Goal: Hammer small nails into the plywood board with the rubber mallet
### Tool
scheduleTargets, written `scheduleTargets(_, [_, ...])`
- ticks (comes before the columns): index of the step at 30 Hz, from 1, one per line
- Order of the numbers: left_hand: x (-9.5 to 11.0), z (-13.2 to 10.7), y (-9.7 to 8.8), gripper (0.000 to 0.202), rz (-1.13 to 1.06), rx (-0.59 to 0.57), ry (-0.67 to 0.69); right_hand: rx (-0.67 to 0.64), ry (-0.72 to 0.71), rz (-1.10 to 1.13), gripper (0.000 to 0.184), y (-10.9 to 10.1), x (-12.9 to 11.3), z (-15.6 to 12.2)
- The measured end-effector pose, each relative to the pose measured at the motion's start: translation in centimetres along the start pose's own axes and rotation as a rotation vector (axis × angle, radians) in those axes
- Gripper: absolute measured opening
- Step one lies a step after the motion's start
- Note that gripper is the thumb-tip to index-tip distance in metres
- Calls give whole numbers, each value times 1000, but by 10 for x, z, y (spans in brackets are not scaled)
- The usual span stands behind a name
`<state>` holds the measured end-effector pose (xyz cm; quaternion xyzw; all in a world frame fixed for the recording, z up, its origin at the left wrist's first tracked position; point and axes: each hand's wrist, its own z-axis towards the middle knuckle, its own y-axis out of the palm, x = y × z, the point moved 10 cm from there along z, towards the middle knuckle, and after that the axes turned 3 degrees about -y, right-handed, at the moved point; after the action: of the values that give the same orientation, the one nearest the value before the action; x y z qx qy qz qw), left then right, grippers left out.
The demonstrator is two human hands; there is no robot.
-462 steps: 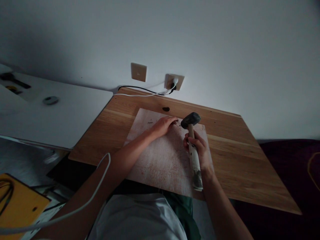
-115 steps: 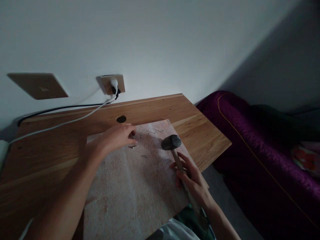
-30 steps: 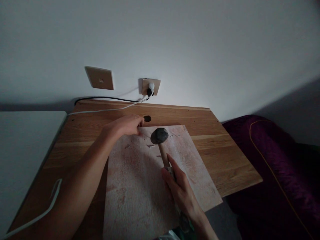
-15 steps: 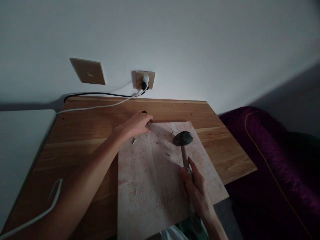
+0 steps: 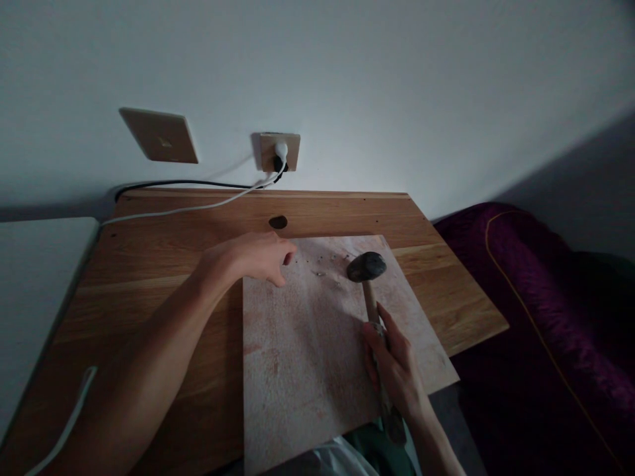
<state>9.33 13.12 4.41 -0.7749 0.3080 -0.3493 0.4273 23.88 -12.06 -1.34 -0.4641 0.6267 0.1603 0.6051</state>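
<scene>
My right hand (image 5: 394, 363) is wrapped around the wooden handle of a hammer (image 5: 367, 267), whose dark, rounded head is over the right part of a pale, stained wooden board (image 5: 302, 370). My left hand (image 5: 262, 256) is at the board's far left corner. Its thumb and fingers are curved but apart, and I see nothing between them. Several small nails, one of them a loose nail (image 5: 320, 273), are on the far part of the board, among small dark dots. The palm side of my left hand is hidden.
Under the board is a wooden desk (image 5: 436, 291) with a dark round hole (image 5: 278, 222) near its back. A white cable (image 5: 198, 208) runs from a wall socket (image 5: 292, 152). A white panel (image 5: 44, 284) stands at left, and purple fabric (image 5: 546, 317) lies at right.
My left hand has come back from the board's far edge, lower and to the left, uncovering the desk hole. The hammer has barely moved in my right hand. The view has shifted slightly.
</scene>
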Motion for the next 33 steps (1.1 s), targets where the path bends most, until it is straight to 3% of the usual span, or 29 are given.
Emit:
scheduleTargets(6, [14,3,13,37,-19,-54,22,-7,3,-19,84,-1,3,0])
scheduleTargets(9, [14,8,16,40,-52,-23,38,-11,4,-11,84,0,4,0])
scheduleTargets(15, [25,23,-5,22,-248,242,281,-19,-12,-7,83,1,0,0])
scheduleTargets(18, [22,28,-13,21,-338,359,333,-14,-2,-7,84,1,-3,0])
scheduleTargets(24, [11,35,-6,14,-450,409,318,-12,6,-7,79,1,-4,-1])
scheduleTargets(33, [11,37,-4,9,-375,401,292,-19,-10,-11,81,0,-1,-1])
